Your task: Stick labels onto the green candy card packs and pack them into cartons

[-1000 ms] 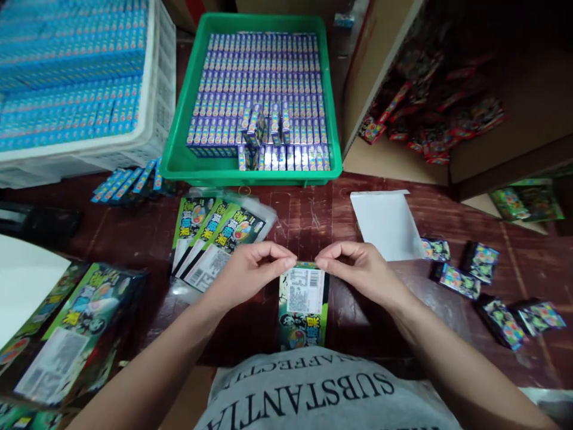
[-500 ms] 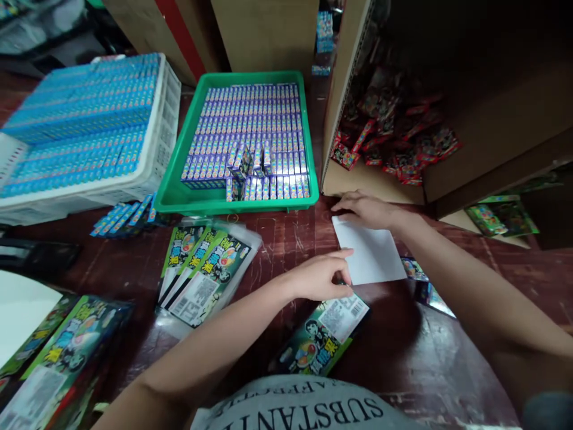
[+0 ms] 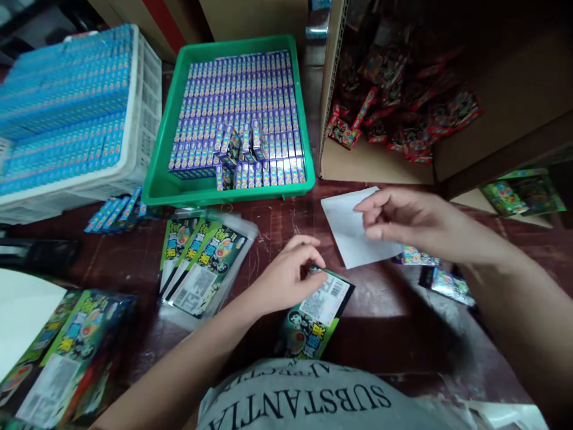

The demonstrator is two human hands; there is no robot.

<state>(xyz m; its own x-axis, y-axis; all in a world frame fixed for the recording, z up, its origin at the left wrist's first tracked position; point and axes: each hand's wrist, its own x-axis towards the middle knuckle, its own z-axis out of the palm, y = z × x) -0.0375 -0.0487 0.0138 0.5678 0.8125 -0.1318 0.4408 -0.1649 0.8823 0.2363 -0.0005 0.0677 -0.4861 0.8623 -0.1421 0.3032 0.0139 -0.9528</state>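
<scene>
My left hand [image 3: 293, 275] is closed on the open end of a green-and-black printed packet [image 3: 316, 322], thumb on its labelled face and fingers curled at the edge. My right hand [image 3: 403, 221] hovers over a white paper sheet [image 3: 347, 230], fingers loosely bent and apart from the thumb, nothing visible between them. Beneath the right wrist lie small shiny printed boxes [image 3: 447, 285], partly hidden by the arm. Left of my left hand, several matching packets [image 3: 208, 269] lie fanned in clear plastic sleeves.
A green tray [image 3: 228, 197] of purple boxes stands behind my hands. Farther left is a white crate [image 3: 143, 107] of blue boxes, with loose blue boxes [image 3: 117, 209] before it. An open carton [image 3: 371, 164] holds red packets. More green packets [image 3: 71, 352] lie at front left.
My right hand has lifted off the paper and drawn back toward me. The left hand has left the sheet's edge and closed on the packet. The camera view has shifted slightly.
</scene>
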